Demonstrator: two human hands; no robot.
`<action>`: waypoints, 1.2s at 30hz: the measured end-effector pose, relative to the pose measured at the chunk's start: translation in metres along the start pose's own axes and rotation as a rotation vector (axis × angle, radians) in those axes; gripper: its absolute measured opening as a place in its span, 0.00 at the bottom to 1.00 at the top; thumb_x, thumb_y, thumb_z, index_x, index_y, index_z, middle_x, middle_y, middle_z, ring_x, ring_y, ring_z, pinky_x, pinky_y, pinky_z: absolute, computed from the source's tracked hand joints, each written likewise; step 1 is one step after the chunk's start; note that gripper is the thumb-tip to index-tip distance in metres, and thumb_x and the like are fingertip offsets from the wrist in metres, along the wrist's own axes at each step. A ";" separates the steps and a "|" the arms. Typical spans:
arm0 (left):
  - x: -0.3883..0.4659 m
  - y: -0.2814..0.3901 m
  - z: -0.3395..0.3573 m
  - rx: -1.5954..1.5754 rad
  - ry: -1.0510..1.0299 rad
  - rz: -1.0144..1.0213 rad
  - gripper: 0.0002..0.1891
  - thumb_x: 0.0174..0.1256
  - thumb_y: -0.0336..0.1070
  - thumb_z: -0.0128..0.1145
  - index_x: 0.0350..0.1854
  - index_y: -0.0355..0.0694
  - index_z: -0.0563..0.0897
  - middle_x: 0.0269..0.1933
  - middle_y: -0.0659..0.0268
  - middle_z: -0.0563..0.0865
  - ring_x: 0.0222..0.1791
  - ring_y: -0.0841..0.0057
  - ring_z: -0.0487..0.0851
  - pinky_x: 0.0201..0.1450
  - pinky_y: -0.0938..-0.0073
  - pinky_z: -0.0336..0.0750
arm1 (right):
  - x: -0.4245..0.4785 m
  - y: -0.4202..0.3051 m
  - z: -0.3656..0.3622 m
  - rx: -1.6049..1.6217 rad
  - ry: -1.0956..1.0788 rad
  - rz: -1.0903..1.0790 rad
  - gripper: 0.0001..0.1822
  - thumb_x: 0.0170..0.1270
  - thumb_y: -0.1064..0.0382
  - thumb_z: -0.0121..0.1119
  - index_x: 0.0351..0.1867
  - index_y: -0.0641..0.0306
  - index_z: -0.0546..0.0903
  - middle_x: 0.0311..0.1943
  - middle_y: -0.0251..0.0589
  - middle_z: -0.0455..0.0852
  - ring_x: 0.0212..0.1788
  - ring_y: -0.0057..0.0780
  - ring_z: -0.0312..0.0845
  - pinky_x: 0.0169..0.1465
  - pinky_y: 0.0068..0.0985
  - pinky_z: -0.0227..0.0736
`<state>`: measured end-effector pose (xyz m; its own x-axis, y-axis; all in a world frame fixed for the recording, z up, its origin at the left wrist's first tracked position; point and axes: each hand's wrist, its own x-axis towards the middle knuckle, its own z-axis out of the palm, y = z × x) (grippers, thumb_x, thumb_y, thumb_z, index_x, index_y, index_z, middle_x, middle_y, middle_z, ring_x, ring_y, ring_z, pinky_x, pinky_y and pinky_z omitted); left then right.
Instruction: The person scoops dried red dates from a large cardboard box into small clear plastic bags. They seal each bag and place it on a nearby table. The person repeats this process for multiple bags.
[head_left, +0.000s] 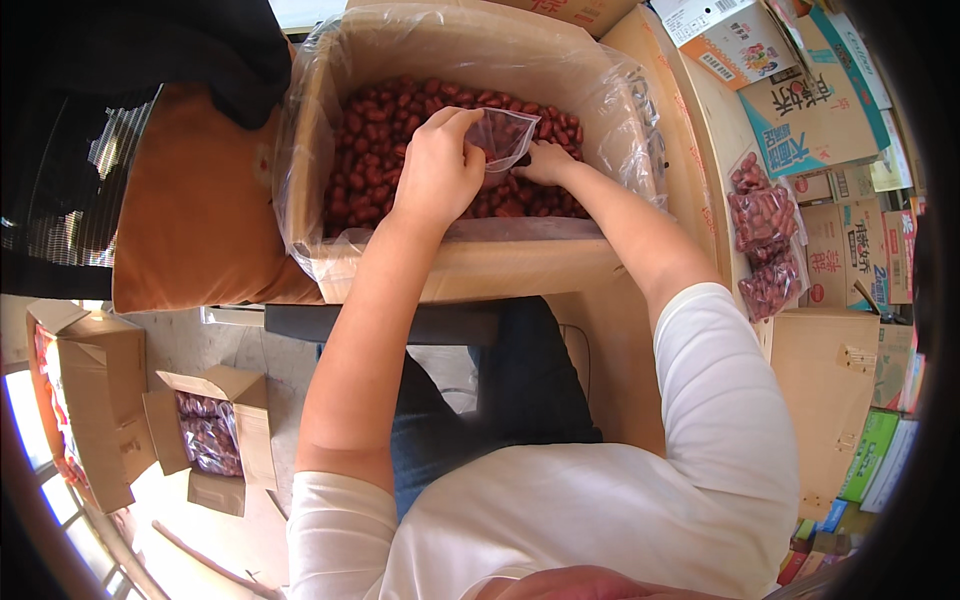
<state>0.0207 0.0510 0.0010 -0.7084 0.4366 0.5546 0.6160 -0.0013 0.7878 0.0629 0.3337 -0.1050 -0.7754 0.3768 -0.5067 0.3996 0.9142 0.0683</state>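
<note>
A cardboard box (469, 274) lined with clear plastic film stands before me, holding many loose red dates (371, 176). My left hand (442, 169) pinches the rim of a small clear plastic bag (504, 133) over the dates. The bag's mouth gapes to the right and downward. Beside that mouth, my right hand (547, 163) reaches in among the dates, palm down. Its fingertips are partly hidden by the bag and the dates, so what they hold cannot be told.
Filled bags of dates (765, 232) lie on the wooden surface at right, beside stacked cartons (814, 97). An orange cushion (199, 210) borders the box at left. On the floor sits an open carton (255, 442) containing packed bags (210, 439), near a taller carton (112, 405).
</note>
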 end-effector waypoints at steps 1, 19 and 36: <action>0.000 0.001 0.000 0.000 0.001 -0.001 0.19 0.51 0.19 0.51 0.47 0.28 0.83 0.41 0.51 0.85 0.29 0.64 0.81 0.35 0.70 0.76 | 0.003 0.003 -0.001 0.006 -0.023 -0.018 0.47 0.58 0.35 0.62 0.74 0.55 0.61 0.72 0.57 0.62 0.71 0.56 0.62 0.71 0.45 0.60; -0.001 -0.005 0.002 0.022 0.018 0.025 0.19 0.50 0.19 0.50 0.47 0.29 0.83 0.41 0.50 0.84 0.31 0.61 0.82 0.37 0.68 0.77 | -0.039 -0.035 -0.013 0.451 -0.544 0.004 0.38 0.58 0.46 0.62 0.69 0.52 0.66 0.62 0.41 0.74 0.61 0.38 0.72 0.56 0.43 0.74; -0.001 0.001 -0.002 0.013 0.002 -0.046 0.17 0.51 0.20 0.52 0.45 0.29 0.83 0.45 0.48 0.84 0.43 0.49 0.83 0.49 0.57 0.79 | -0.085 -0.075 -0.045 0.670 -0.743 0.070 0.38 0.59 0.38 0.63 0.70 0.43 0.69 0.62 0.34 0.73 0.60 0.29 0.70 0.55 0.34 0.71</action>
<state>0.0213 0.0490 0.0024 -0.7369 0.4341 0.5183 0.5869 0.0303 0.8091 0.0770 0.2403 -0.0287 -0.3285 0.0287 -0.9441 0.8031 0.5345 -0.2633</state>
